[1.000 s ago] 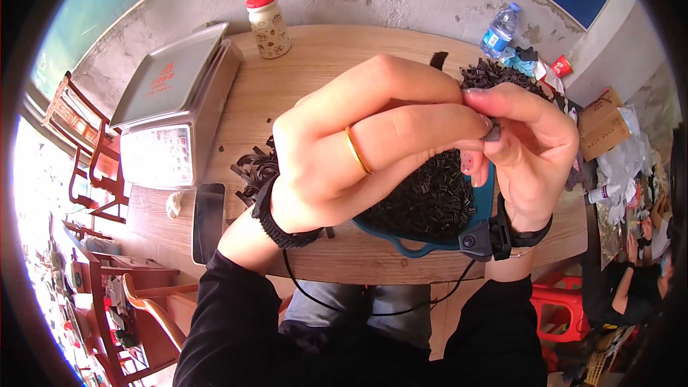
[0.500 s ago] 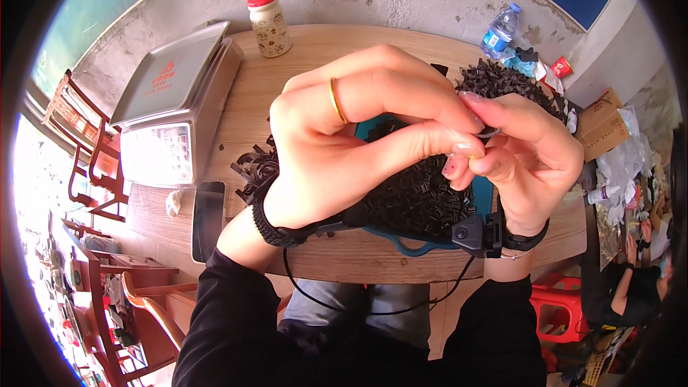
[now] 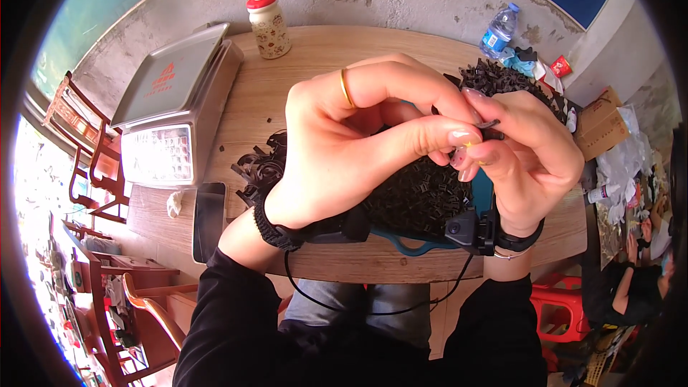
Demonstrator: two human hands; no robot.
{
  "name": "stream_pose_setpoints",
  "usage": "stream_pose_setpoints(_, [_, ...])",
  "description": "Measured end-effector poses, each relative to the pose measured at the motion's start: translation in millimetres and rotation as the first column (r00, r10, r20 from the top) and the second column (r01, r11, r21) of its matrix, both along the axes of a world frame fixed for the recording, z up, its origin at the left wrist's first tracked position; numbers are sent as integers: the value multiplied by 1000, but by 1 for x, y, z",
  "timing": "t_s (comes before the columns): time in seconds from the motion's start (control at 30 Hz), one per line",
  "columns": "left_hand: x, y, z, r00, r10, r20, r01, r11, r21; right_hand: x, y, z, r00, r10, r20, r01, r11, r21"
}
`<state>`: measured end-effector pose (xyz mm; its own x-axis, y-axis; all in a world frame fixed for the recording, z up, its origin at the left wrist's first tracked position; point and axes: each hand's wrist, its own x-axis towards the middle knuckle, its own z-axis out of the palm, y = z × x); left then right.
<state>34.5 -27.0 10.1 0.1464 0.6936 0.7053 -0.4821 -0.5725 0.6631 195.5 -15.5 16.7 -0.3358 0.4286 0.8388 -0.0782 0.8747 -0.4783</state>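
My left hand (image 3: 344, 147), with a gold ring on one finger, and my right hand (image 3: 534, 147) meet fingertip to fingertip above the table. Between them both pinch a small dark piece (image 3: 490, 125), which looks like a thin curved strip; most of it is hidden by the fingers. Under the hands, a teal tray (image 3: 408, 246) holds a heap of small black pieces (image 3: 423, 197). Curled dark strips (image 3: 259, 166) lie by my left wrist, partly covered by it. Beyond my right hand rises another dark pile (image 3: 502, 79).
A lidded plastic box (image 3: 168, 89) takes up the table's left side, near a dark phone-like slab (image 3: 208, 222) and crumpled tissue (image 3: 173, 203). A red-capped bottle (image 3: 269, 29) and a water bottle (image 3: 499, 32) stand at the back. A black cable (image 3: 358, 308) hangs between my wrists.
The left hand has tilted slightly, its knuckles dropping a little and its fingers opening a wider gap behind the thumb. More of the dark piece shows between the fingertips.
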Motion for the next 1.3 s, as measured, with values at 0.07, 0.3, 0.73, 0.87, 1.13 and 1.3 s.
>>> stream_pose_setpoints(0.07, [-1,-1,1,1000,-15,8,15,1000,-9,-1,4,-3,998,49,-46,-50,999,-7])
stream_pose_setpoints(0.3, [-4,-1,2,986,152,-76,-147,987,64,-8,0,-2,976,83,-200,-105,989,-105])
stream_pose_setpoints(0.73, [-14,2,6,655,744,-128,-404,489,773,-7,-13,5,986,-5,-169,-44,958,-283])
stream_pose_setpoints(0.87, [-14,0,7,653,746,-134,-411,497,765,-4,-7,2,985,12,-169,-46,979,-199])
stream_pose_setpoints(1.13, [-16,-1,8,637,765,-97,-469,484,739,-6,-5,-4,983,73,-169,-92,990,-108])
stream_pose_setpoints(1.3, [-14,-1,9,642,760,-105,-454,486,747,0,-5,-5,993,66,-102,-62,997,41])
